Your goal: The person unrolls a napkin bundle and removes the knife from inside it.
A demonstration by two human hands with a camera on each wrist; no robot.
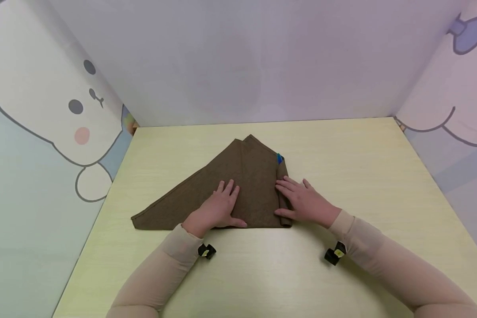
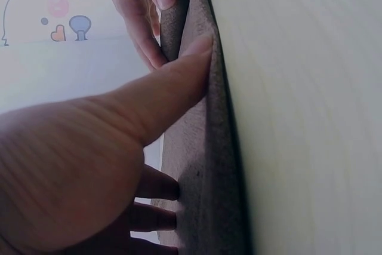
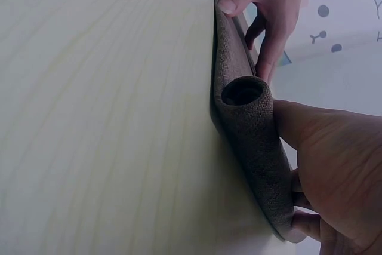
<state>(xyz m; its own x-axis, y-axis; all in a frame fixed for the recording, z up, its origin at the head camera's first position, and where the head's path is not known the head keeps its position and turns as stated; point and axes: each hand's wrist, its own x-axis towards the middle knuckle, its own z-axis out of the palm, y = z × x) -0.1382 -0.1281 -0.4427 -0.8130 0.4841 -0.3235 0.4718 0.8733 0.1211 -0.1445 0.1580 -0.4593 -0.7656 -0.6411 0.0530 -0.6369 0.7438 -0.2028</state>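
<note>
Brown cloth, right edge rolled; left hand spread atop; right hand, fingers extended, across roll; table all round.

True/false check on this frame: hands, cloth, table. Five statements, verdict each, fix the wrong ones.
1. The left hand rests on the brown cloth. True.
2. The roll is at the cloth's left end. False: the roll is at the right end.
3. The right hand touches the roll. True.
4. The cloth hangs over the table's front edge. False: it lies on the tabletop.
5. A small blue patch shows near the roll's far end. True.
</note>
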